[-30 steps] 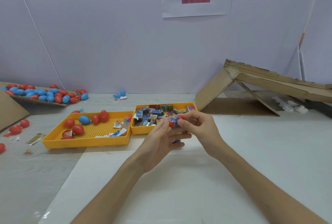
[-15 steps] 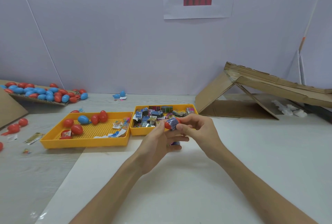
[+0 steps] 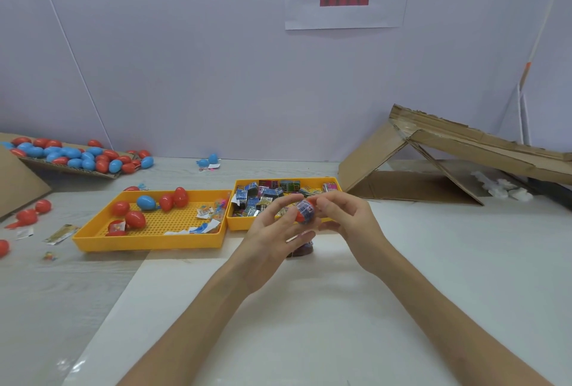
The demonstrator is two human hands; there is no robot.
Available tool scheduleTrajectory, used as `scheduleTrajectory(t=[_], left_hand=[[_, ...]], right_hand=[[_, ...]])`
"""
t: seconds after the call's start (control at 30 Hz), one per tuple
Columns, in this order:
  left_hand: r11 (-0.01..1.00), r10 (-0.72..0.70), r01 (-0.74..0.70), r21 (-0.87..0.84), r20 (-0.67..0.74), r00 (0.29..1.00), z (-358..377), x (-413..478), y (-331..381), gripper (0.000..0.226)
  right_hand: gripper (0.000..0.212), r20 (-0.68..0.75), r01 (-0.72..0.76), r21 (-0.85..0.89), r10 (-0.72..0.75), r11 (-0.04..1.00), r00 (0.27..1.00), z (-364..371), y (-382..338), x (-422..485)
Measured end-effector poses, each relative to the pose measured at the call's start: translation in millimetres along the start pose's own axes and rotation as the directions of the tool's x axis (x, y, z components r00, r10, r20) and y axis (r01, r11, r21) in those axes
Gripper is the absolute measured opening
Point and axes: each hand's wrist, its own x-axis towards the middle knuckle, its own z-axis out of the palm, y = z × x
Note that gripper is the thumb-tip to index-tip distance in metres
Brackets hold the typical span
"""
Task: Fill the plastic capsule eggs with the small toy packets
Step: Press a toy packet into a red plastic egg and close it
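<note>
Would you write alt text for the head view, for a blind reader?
Left hand and right hand hold a red capsule egg stuffed with a toy packet. Behind lie a yellow egg tray and a yellow packet tray.

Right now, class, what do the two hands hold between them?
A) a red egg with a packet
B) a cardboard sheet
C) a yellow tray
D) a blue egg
A: the left hand and right hand together hold a red egg with a printed packet showing in it.

A red capsule egg half [image 3: 299, 217], blue toy packet [image 3: 305, 206] bulging from its mouth, is held above the table [image 3: 448, 261].
</note>
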Motion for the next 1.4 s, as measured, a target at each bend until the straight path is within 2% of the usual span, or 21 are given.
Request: scheduleTrajectory(t=[0.1, 0.17, 0.33, 0.43, 0.57, 0.83, 1.13, 1.4], left_hand=[[0.999, 0.007, -0.007, -0.04, -0.021, 1.0, 0.2, 0.2, -0.4, 0.047], [0.999, 0.023, -0.025, -0.047, -0.04, 0.999, 0.2, 1.0, -0.5, 0.04], [0.995, 0.081, -0.086, -0.046, -0.103, 0.991, -0.9, 2.3, -0.7, 0.034], [0.994, 0.101, -0.105, -0.032, -0.113, 0.989, 0.0, 1.8, -0.4, 0.033], [0.994, 0.109, -0.109, 0.003, -0.122, 0.987, 2.8, 0.7, -0.2, 0.033], [0.987, 0.141, -0.126, 0.097, -0.166, 0.976, 5.0, -1.5, -2.2, 0.04], [0.985, 0.147, -0.13, 0.112, -0.164, 0.975, 4.8, 0.2, -2.8, 0.049], [0.98, 0.147, -0.124, 0.154, -0.154, 0.977, 1.9, 0.4, -2.2, 0.043]], right_hand=[[0.019, -0.023, 0.023, 0.0, -0.023, 1.0, 0.999, 1.2, -1.3, -1.1], [0.01, -0.055, 0.092, -0.088, -0.097, 0.992, 0.994, 2.1, -1.8, -2.1], [0.007, -0.053, 0.216, -0.25, -0.236, 0.944, 0.97, 3.2, 0.7, -1.4], [0.008, -0.038, 0.17, -0.264, -0.186, 0.95, 0.982, 3.8, -1.6, -1.4], [0.013, -0.002, 0.061, -0.176, -0.063, 0.983, 0.998, 1.4, -5.9, -0.9], [0.011, 0.044, -0.009, -0.275, 0.021, 0.961, 0.999, 3.1, -1.2, 0.1], [0.019, 0.035, 0.095, -0.408, -0.088, 0.908, 0.995, 5.4, 4.0, -1.1], [0.015, 0.029, 0.062, -0.383, -0.055, 0.922, 0.998, 3.8, 5.8, -0.8]])
